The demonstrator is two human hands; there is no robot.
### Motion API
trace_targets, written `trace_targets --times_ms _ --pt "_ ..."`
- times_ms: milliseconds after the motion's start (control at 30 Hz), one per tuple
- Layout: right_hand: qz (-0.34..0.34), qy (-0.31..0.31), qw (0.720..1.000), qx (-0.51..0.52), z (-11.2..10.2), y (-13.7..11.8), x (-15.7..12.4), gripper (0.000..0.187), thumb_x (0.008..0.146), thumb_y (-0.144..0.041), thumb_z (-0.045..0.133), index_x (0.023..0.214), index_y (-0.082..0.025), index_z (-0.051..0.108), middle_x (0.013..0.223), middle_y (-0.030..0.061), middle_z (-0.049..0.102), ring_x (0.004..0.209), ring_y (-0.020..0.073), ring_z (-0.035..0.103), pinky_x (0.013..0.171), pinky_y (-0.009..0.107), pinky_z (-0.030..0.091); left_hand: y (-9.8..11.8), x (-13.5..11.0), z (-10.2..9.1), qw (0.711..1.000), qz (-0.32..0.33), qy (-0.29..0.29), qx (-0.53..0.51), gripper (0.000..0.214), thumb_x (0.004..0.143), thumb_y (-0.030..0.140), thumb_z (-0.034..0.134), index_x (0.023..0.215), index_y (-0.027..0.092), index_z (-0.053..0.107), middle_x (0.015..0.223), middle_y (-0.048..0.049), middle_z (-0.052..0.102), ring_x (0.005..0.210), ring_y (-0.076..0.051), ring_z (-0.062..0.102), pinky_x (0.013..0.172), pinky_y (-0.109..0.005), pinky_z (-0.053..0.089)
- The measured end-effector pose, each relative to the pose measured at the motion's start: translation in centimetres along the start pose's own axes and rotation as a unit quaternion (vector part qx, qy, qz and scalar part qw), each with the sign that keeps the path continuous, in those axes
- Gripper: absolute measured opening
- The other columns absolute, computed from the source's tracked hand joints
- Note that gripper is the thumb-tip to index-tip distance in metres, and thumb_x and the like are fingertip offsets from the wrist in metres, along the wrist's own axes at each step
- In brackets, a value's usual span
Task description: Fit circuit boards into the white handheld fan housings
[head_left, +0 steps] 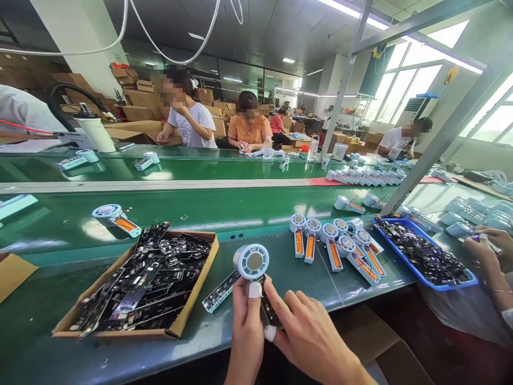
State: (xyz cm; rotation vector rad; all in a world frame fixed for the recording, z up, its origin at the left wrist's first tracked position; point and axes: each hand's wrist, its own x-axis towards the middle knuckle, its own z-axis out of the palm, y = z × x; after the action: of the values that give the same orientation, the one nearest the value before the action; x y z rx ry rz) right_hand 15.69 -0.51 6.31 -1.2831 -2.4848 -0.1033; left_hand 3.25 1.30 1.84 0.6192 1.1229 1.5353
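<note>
L hand (246, 334) pinches blue unit (253, 262) at table's (192, 345) near edge, prob. steadying it; R hand (306, 331) pinches PCB (267, 309).

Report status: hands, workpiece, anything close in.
Left hand gripping unit; right hand at its dark board. Board seating unclear, fingers cover it. Second unit lies close by left hand, carton of boards farther left.

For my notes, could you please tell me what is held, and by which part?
A light-blue round-headed device, by its handle, in the left hand; the right hand touches it too.
</note>
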Motion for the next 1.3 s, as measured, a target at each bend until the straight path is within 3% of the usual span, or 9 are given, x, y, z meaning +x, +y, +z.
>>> trace_targets --times_ms 67,233,367,567,733,867,1000,1133,1300 --pt "-0.011 0.000 0.998 0.067 1.0 0.3 -0.2 0.075 0.102 -0.027 0.044 0.163 -0.014 0.001 0.124 0.0180 0.067 0.101 0.0290 0.070 0.077 0.036 0.060 0.2 0.1 0.2 0.999 -0.051 0.000 -0.015 0.054 0.080 0.066 0.069 0.116 0.026 0.062 0.108 -0.0051 0.074 0.104 -0.025 0.069 0.089 -0.037 0.054" --pt "0.018 0.007 0.965 0.261 2.8 0.5 -1.1 0.074 0.104 -0.021 0.035 0.162 -0.020 -0.011 0.166 0.0172 0.026 0.150 0.0255 0.033 0.110 0.041 0.047 1.1 -0.1 0.8 0.987 -0.127 -0.036 -0.086 0.065 0.068 0.067 0.079 0.113 0.022 0.064 0.101 -0.0070 0.076 0.102 -0.029 0.071 0.090 -0.041 0.055" --pt "0.042 -0.008 0.903 0.428 2.8 1.1 -1.3 0.071 0.104 -0.030 0.046 0.163 -0.024 0.008 0.162 0.0148 0.036 0.145 0.0264 0.042 0.112 0.044 0.044 1.6 0.1 0.9 0.983 -0.132 -0.056 -0.111 0.067 0.064 0.061 0.085 0.115 0.025 0.063 0.104 -0.0046 0.075 0.099 -0.027 0.071 0.085 -0.038 0.056" --pt "0.125 0.085 0.808 0.570 4.4 0.5 -1.6 0.061 0.102 -0.045 0.049 0.158 -0.027 0.032 0.110 0.0098 0.070 0.091 0.0212 0.069 0.084 0.037 0.058 0.5 0.3 1.3 0.992 -0.092 -0.076 -0.037 0.048 0.080 0.056 0.073 0.117 0.027 0.063 0.098 -0.0034 0.074 0.091 -0.024 0.071 0.081 -0.035 0.055" --pt "0.206 0.125 0.834 0.497 5.1 1.1 -2.7 0.056 0.104 -0.044 0.045 0.157 -0.027 0.036 0.079 0.0023 0.063 0.061 0.0153 0.057 0.056 0.025 0.051 2.8 2.2 -0.1 0.978 0.066 -0.116 0.162 0.024 0.074 0.039 0.076 0.094 0.026 0.073 0.097 -0.0092 0.075 0.098 -0.032 0.068 0.092 -0.041 0.050" --pt "0.253 0.071 0.861 0.435 5.1 3.4 -1.9 0.052 0.103 -0.033 0.039 0.153 -0.022 0.044 0.072 -0.0013 0.061 0.054 0.0129 0.049 0.051 0.022 0.043 4.7 5.1 -4.0 0.905 0.259 0.019 0.338 0.016 0.072 0.035 0.067 0.085 0.028 0.073 0.101 -0.0115 0.074 0.103 -0.035 0.064 0.101 -0.042 0.043" --pt "0.212 -0.030 0.933 0.291 3.4 5.1 0.4 0.054 0.097 -0.019 0.038 0.149 -0.023 0.051 0.071 -0.0007 0.069 0.061 0.0162 0.059 0.060 0.024 0.044 4.4 7.0 -6.5 0.879 0.217 -0.018 0.424 0.014 0.069 0.034 0.063 0.076 0.030 0.074 0.084 -0.0084 0.076 0.079 -0.033 0.068 0.076 -0.037 0.049" --pt "0.167 -0.089 0.977 0.101 1.4 4.4 2.8 0.039 0.099 -0.024 0.046 0.134 -0.024 0.063 0.088 0.0059 0.075 0.081 0.0240 0.070 0.070 0.029 0.047 3.6 7.1 -6.1 0.910 0.160 -0.058 0.378 0.014 0.066 0.038 0.069 0.075 0.031 0.078 0.076 -0.0060 0.078 0.070 -0.030 0.068 0.065 -0.034 0.047" --pt "0.219 -0.041 0.975 0.002 6.1 0.5 5.1 0.052 0.087 -0.044 0.069 0.128 -0.013 0.059 0.116 0.0222 0.068 0.097 0.0359 0.069 0.075 0.041 0.053 2.6 7.5 -5.2 0.928 0.143 -0.098 0.330 0.016 0.071 0.038 0.068 0.060 0.028 0.070 0.065 -0.0044 0.074 0.064 -0.026 0.065 0.064 -0.033 0.047"
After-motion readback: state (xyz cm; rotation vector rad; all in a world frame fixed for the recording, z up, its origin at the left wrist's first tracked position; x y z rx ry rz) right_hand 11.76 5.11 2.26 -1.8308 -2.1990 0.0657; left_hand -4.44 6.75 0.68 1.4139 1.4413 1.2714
